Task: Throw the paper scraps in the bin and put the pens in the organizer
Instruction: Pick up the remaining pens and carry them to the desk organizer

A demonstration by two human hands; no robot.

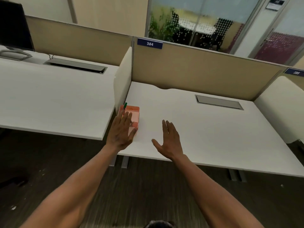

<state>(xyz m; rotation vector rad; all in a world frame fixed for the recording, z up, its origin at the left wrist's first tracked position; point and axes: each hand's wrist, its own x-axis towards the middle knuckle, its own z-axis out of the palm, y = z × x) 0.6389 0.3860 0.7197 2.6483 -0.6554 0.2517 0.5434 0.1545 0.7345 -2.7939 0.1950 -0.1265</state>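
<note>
A pink organizer stands on the white desk at its front left corner. A green-capped pen sticks up from the organizer's far left compartment. My left hand hovers flat over the organizer's near side, fingers spread, holding nothing. To the right of it, my right hand is open above the bare desk, palm turned left, and it too holds nothing. No paper scraps or bin show in view.
A cream divider separates this desk from the left desk, which carries a monitor. A tan partition runs along the back. A grey cable hatch sits in the desk. Dark floor lies below.
</note>
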